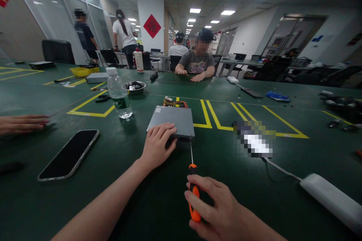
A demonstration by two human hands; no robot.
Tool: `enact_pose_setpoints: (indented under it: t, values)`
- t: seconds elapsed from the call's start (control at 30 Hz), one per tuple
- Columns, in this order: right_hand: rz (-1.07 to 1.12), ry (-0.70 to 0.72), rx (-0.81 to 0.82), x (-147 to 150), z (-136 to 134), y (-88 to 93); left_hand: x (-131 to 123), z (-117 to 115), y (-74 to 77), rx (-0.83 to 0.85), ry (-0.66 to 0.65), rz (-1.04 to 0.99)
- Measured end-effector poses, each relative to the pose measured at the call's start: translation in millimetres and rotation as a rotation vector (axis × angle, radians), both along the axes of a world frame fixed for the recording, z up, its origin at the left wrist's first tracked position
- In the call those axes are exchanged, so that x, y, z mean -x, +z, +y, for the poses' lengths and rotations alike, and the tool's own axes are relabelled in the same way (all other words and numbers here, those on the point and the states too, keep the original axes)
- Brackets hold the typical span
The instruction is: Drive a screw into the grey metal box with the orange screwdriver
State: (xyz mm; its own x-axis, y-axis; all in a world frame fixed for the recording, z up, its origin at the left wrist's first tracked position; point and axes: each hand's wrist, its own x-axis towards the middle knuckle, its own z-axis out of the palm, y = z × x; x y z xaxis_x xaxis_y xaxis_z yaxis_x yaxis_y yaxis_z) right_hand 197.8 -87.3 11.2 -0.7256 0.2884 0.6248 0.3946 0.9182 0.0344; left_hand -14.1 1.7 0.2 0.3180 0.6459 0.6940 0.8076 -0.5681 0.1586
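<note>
A grey metal computer power supply lies flat on the green table, its bundle of coloured cables coming out at the far side. My left hand holds its near left corner, fingers over the top and thumb against the front face. In my right hand is an orange and black screwdriver, held by the handle between thumb and fingers. Its thin shaft points away from me, and the tip meets the near right corner of the power supply. Whether it sits in a screw is too small to tell.
A water bottle and a dark-screened phone stand and lie left. Behind them is a metal bowl. A co-worker's hand rests far left. Right are a pixelated device, its cable and a white power strip. Someone sits opposite.
</note>
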Motion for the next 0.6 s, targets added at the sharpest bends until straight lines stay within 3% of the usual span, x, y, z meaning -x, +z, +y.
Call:
enact_pose_setpoints:
  t: [0.43,0.6]
  values:
    - [0.151,0.045,-0.095,-3,2,-7.5,-1,1,-0.8,-0.005,0.016,-0.008]
    - [0.127,0.075,-0.034,2,2,-10.1,-2,0,-0.3,-0.006,0.011,-0.014]
